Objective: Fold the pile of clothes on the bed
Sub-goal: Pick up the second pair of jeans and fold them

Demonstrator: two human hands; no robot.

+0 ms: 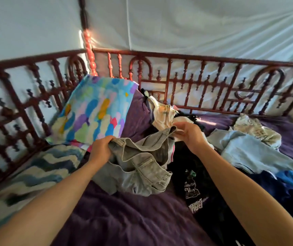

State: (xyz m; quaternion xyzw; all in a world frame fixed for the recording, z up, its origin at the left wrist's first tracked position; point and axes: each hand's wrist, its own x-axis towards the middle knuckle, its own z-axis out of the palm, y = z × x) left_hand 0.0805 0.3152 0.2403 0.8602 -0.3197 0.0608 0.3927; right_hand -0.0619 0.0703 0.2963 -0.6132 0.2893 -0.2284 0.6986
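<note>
A pair of grey denim shorts (138, 164) hangs crumpled over the purple bedspread (124, 215) in the middle of the bed. My left hand (101, 150) grips the waistband at its left end. My right hand (190, 134) pinches the waistband at its right end, held a little higher. Behind and to the right lies the pile: a cream floral garment (163, 114), a black printed shirt (193, 190), a light blue garment (254, 150), a blue garment (291, 185) and another cream patterned piece (255, 130).
A bright multicoloured pillow (96, 110) leans in the back left corner beside a purple pillow (138, 114). A blue and cream wavy blanket (30, 178) lies along the left side. A dark red ornate bed rail (195, 80) runs round the back and left, with white netting behind.
</note>
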